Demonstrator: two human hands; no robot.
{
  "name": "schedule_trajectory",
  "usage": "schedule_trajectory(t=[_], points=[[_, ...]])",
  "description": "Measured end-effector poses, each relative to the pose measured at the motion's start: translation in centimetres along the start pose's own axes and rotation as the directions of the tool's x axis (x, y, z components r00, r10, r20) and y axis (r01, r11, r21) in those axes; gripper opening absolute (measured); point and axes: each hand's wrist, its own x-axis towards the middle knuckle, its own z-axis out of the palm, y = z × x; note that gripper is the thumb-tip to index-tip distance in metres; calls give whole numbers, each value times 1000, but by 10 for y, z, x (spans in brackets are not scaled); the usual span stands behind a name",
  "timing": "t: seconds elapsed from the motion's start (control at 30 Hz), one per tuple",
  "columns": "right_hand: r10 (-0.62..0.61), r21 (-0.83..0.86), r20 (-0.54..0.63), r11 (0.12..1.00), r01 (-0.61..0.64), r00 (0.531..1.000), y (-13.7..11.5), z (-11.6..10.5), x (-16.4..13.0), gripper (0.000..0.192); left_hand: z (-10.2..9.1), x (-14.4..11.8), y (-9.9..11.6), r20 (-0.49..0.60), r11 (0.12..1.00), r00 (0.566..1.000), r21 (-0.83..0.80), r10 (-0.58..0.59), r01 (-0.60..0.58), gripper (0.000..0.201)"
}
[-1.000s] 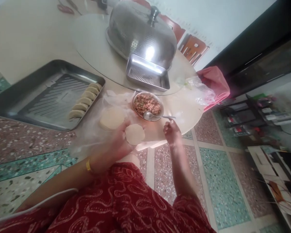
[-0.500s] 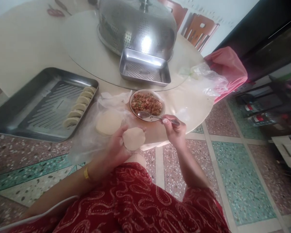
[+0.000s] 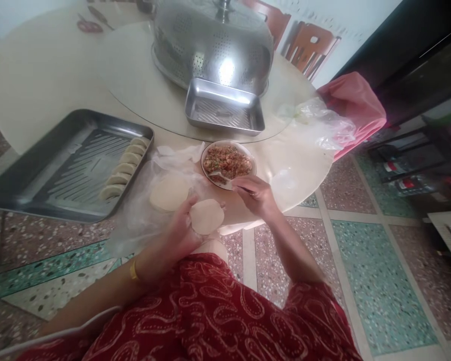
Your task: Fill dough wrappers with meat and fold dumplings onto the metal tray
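Observation:
My left hand (image 3: 180, 230) holds a round dumpling wrapper (image 3: 207, 216) flat on its fingers, just off the table's near edge. My right hand (image 3: 256, 194) grips a metal spoon (image 3: 221, 175) whose bowl dips into the minced filling in a small bowl (image 3: 228, 163). A stack of wrappers (image 3: 169, 193) lies on clear plastic to the left of my left hand. Several folded dumplings (image 3: 124, 168) line the right side of a steel tray (image 3: 45, 170).
A round pale table (image 3: 41, 75) carries a glass turntable with a perforated steel dome cover (image 3: 210, 40) and a smaller steel tray (image 3: 225, 108). A clear bag (image 3: 319, 125) and pink bag (image 3: 353, 108) lie at the table's right edge. Terrazzo floor lies below.
My right hand reached the spoon's handle, took hold of it, and has now slid closer to the bowl, pushing the spoon into the filling. The left hand kept the wrapper still.

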Motion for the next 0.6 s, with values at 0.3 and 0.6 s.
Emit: schedule_trajectory(t=[0.3, 0.6], points=[[197, 51, 156, 977, -207, 968, -3, -31, -12, 12, -13, 0, 0, 128, 999, 991, 19, 31, -34, 48], [208, -61, -128, 974, -217, 970, -3, -25, -20, 13, -17, 2, -4, 102, 999, 994, 1, 33, -34, 38]])
